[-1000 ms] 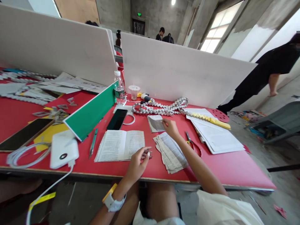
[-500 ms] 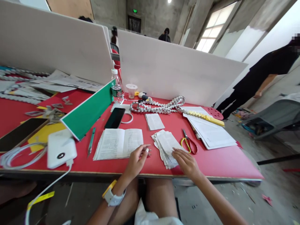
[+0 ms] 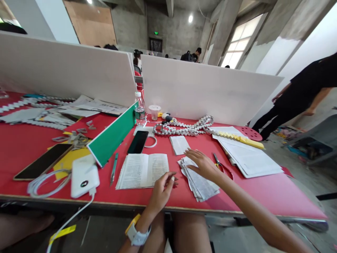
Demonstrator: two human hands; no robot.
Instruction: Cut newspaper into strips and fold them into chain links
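Note:
My right hand [image 3: 202, 163] reaches over a stack of loose paper strips [image 3: 200, 184], its fingers stretched out and holding nothing. Its fingertips are close to a small folded paper stack [image 3: 179, 144]. My left hand [image 3: 163, 188] has its fingers curled in toward the thumb, and nothing shows in them. That hand is at the lower right corner of an opened-out paper stack [image 3: 143, 171] with print on it. Partly behind my right forearm lies a pair of scissors [image 3: 216, 159] with yellow and red handles.
A folded paper chain [image 3: 181, 130] and a black phone [image 3: 138, 142] lie farther back. Left are a cutter knife [image 3: 114, 168], green board [image 3: 113, 135] and white power bank [image 3: 84, 175]. White sheets [image 3: 252, 158] lie right. A bottle [image 3: 139, 110] stands near white partitions [image 3: 205, 91]. Someone in black [image 3: 308, 91] stands at right.
My right hand has lifted off the paper strips and moved forward toward the small folded stack. My left hand keeps nearly the same pose. The camera view has tilted up a little.

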